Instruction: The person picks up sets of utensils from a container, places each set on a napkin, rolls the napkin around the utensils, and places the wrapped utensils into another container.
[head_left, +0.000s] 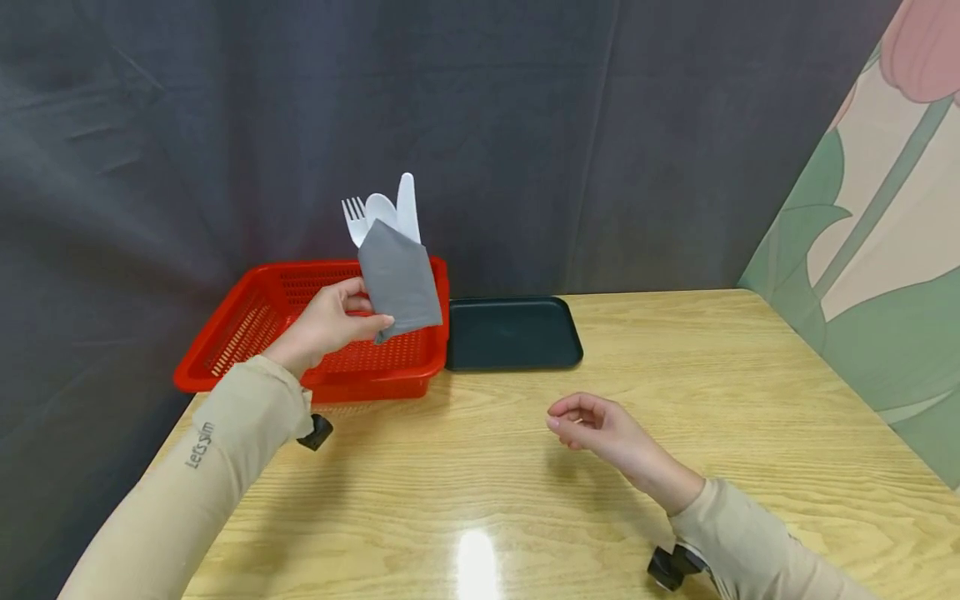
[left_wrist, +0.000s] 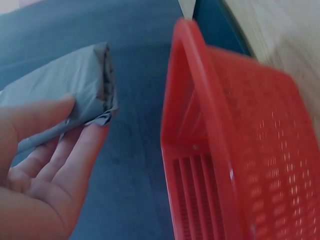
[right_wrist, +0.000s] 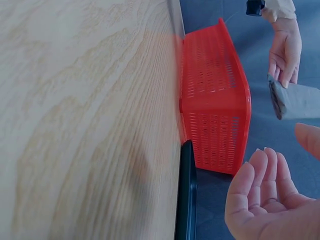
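Observation:
My left hand (head_left: 333, 321) pinches the lower end of a folded grey napkin pouch (head_left: 402, 279), thumb in front and fingers behind. Out of its top stick a white fork (head_left: 355, 218), a white spoon (head_left: 381, 208) and a white knife (head_left: 407, 207). This bundle is held up over the red plastic basket (head_left: 313, 388); in the left wrist view the pouch (left_wrist: 65, 82) is beside the basket's rim. Over the table in front, my right hand (head_left: 603, 429) holds nothing, its fingers loosely curved; the right wrist view shows its bare palm (right_wrist: 272, 205).
A dark rectangular tray (head_left: 513, 335) lies just right of the basket on the wooden table (head_left: 420, 467). Behind them hangs a dark grey curtain (head_left: 510, 142). At the right stands a wall with painted flowers (head_left: 885, 242).

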